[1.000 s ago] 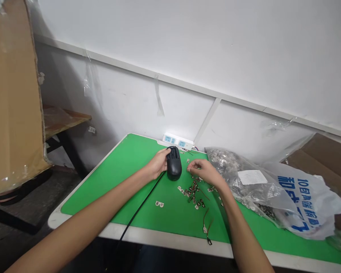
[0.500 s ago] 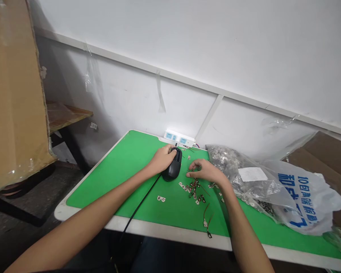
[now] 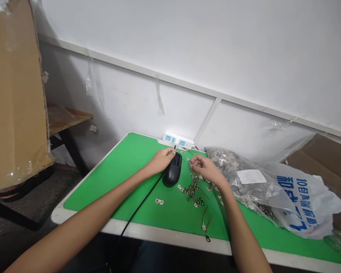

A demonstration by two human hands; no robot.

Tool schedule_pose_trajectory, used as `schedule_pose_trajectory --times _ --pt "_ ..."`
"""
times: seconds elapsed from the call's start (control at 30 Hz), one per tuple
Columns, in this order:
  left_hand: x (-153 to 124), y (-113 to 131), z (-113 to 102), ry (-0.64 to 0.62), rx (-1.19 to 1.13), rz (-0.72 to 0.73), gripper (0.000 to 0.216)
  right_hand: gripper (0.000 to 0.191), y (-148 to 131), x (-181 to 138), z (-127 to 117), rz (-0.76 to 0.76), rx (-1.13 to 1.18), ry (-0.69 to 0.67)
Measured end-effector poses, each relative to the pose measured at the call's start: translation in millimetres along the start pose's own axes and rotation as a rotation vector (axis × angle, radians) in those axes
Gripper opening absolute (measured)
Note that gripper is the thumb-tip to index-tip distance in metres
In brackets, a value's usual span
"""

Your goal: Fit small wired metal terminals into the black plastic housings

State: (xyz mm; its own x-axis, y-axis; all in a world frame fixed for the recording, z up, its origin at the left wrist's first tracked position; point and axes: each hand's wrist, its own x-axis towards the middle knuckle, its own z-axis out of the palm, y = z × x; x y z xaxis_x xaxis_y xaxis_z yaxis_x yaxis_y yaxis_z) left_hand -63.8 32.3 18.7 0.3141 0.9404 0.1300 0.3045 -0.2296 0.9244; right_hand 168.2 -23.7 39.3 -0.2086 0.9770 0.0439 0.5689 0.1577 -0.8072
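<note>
A black corded device shaped like a computer mouse (image 3: 172, 175) lies on the green tabletop, its cable running toward the front edge. My left hand (image 3: 161, 159) is closed at its far left side, thumb and fingers at the top end; what they pinch there is hidden. Right of the device, my right hand (image 3: 204, 166) pinches a small metal piece at its fingertips, just above the table. Below that hand lies a pile of small metal terminals (image 3: 192, 191), some with short brown wires. Nearer the front edge are two wired pieces (image 3: 204, 227), and a pale flat pair (image 3: 159, 201) sits further left.
A white power strip (image 3: 178, 141) stands at the back against the wall. Clear plastic bags of metal parts (image 3: 230, 167) and a white printed bag (image 3: 304, 201) cover the right side. Cardboard (image 3: 17, 94) rises at the left, beside a wooden-topped table (image 3: 66, 118).
My right hand's fingers have closed into a pinch with a small metal piece at their tips. My left hand stays at the device's far end. The view has shifted slightly.
</note>
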Motion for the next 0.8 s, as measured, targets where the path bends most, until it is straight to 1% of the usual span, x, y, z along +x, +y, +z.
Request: schedule_pose_trajectory --times 0.1,0.23,0.3,0.4,0.5,0.63,0.73,0.8 --pt "-0.6 1.5 0.5 -0.053 -0.022 0.007 0.031 0.024 -4.3 1.3 2.2 0.014 0.196 -0.031" --pt "-4.2 6.1 0.9 -0.103 -0.037 -0.030 0.028 0.024 -9.9 1.6 11.1 0.012 0.342 -0.109" --pt "-6.0 7.9 1.1 -0.123 -0.056 -0.076 0.028 0.023 -12.2 1.1 15.8 0.007 0.418 -0.101" --pt "-6.9 7.5 1.1 -0.163 -0.071 -0.129 0.026 0.028 -14.3 1.7 22.3 -0.003 0.512 -0.052" --pt "-6.0 4.3 1.0 -0.196 -0.097 -0.136 0.024 0.029 -13.5 4.8 27.1 -0.021 0.489 0.000" --pt "-4.8 0.6 0.5 -0.213 -0.118 -0.141 0.023 0.021 -8.4 7.4 30.8 -0.063 0.376 0.015" --pt "-4.5 -0.4 0.2 -0.218 -0.116 -0.154 0.023 0.025 -5.4 6.1 32.1 -0.092 0.276 0.075" --pt "-4.5 -0.5 0.5 -0.216 -0.123 -0.171 0.022 0.023 -5.2 4.9 32.7 -0.103 0.196 0.125"
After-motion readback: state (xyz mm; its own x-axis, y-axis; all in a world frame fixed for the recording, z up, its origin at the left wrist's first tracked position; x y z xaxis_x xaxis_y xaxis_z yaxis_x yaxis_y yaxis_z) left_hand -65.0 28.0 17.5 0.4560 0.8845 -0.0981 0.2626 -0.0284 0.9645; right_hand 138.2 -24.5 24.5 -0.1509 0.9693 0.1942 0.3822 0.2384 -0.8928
